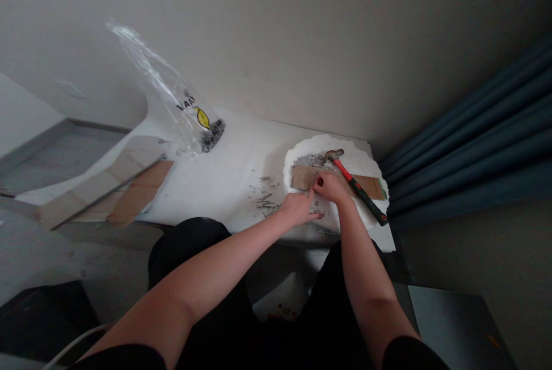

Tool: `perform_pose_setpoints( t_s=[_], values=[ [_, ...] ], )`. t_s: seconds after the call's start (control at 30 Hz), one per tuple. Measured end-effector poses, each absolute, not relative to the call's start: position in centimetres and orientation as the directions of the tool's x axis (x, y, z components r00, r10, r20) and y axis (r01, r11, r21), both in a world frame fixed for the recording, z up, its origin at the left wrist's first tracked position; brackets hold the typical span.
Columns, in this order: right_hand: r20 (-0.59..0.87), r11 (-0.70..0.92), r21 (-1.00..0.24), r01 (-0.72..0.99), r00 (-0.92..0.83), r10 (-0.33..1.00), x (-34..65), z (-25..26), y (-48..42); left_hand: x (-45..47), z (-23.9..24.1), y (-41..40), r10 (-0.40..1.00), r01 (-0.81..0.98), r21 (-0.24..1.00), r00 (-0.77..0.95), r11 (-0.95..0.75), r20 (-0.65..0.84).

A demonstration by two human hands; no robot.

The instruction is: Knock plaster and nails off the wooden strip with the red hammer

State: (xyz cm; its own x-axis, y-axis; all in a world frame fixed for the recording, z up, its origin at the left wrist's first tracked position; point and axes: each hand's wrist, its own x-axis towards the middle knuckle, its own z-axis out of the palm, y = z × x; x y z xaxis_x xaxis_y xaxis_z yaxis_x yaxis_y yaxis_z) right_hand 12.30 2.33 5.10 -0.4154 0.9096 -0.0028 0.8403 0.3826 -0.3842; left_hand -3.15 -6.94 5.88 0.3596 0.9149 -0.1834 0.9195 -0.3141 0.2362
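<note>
A brown cardboard strip [304, 177] covered in small dots lies across a white scalloped-edged board [323, 141]. My right hand [331, 186] is over the strip, its fingers curled into a pinch; whatever is between them is too small to make out. Close beside it on the left is my left hand [297, 209], index finger reaching to the strip's lower edge and thumb stretched apart. A claw hammer [350, 179] with a red and black handle rests across the strip's right part. Dark grey bits [308, 160] are heaped behind the strip. Several thin nails [268, 203] lie scattered left of the board.
A clear plastic bag [172, 91] with a yellow print and dark contents stands at the back left of the white table [207, 186]. Cardboard pieces [140, 192] overhang its left front edge. A wall is behind, and a blue curtain [474, 128] hangs at right.
</note>
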Motion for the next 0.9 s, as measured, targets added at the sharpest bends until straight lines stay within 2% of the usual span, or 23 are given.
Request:
perform_pose_setpoints(
  t_s=[0.33,0.63,0.9],
  values=[
    [0.005,0.434,-0.414,0.8,-0.475,0.88,12.7,5.8,2.1,-3.1,6.2,-6.6,0.909,0.922,0.242,0.355,-0.301,-0.219],
    [-0.01,0.439,-0.323,0.838,-0.467,0.884,12.3,5.7,2.3,-3.0,6.3,-6.6,0.907,0.919,0.234,0.366,-0.317,-0.21],
    [0.006,0.488,-0.305,0.818,-0.511,0.86,12.7,6.5,2.0,-2.9,6.8,-6.6,0.904,0.93,0.19,0.354,-0.313,-0.241]
  ],
)
